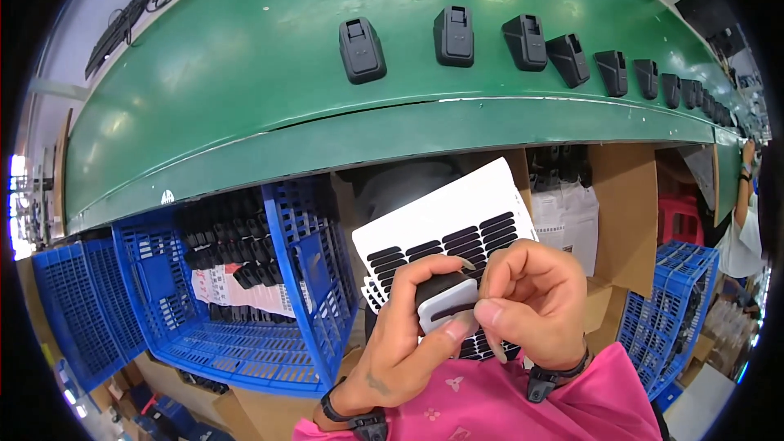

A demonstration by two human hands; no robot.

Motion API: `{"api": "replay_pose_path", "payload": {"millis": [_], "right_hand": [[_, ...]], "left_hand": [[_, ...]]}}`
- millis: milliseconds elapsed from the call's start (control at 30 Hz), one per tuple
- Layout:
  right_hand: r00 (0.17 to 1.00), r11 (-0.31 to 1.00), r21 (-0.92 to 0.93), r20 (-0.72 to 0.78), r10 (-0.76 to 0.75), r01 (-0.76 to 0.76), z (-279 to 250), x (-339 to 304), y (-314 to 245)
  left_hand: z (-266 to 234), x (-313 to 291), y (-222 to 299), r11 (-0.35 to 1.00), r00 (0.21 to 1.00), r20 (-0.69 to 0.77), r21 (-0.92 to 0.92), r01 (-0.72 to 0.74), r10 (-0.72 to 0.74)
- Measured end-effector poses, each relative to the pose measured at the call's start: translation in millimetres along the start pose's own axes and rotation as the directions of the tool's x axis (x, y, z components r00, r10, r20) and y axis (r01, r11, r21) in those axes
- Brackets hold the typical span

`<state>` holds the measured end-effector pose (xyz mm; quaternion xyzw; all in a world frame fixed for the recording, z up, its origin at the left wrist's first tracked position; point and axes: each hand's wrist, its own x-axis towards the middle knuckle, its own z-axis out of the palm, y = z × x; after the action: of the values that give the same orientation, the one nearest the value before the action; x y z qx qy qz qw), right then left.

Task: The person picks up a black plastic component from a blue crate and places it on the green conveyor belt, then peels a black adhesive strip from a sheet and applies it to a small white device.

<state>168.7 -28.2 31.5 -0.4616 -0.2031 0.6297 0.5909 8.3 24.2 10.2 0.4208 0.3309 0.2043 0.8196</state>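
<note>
My left hand point(415, 339) is closed around a small black housing point(441, 284), its pale grey face point(433, 305) turned up toward me. A dark, elongated strip point(452, 311) runs across that face. At the right edge of the face, my right hand point(535, 302) has its thumb and fingers pinched together. What lies between those fingertips is hidden. Beneath both hands, on my lap, rests a tilted white sheet point(433, 216) carrying rows of black, rounded strips point(500, 229).
Several black housings point(362, 51) stand in a row along the green bench point(245, 57). A blue crate point(298, 294) with black parts stands at left, near an open cardboard box point(625, 212) at right. Another blue crate point(670, 310) is farther right, past which a co-worker's arm point(743, 188) shows.
</note>
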Motion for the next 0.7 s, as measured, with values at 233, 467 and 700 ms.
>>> {"api": "replay_pose_path", "payload": {"millis": [233,467,700], "right_hand": [[0.996,0.998,-0.043,-0.086,0.035,-0.039,9.2,3.0,-0.8],[1.000,0.999,-0.030,-0.026,0.013,-0.013,2.4,3.1,1.4],[1.000,1.000,-0.025,-0.026,0.009,-0.010,6.8,4.6,1.0]], "left_hand": [[-0.2,-2.6,-2.2,0.999,0.999,-0.026,0.044,-0.028,0.029],[-1.0,1.2,-3.9,0.995,0.999,-0.015,0.089,-0.048,0.050],[0.3,-0.3,-5.2,0.989,0.996,-0.039,0.127,-0.073,0.079]]}}
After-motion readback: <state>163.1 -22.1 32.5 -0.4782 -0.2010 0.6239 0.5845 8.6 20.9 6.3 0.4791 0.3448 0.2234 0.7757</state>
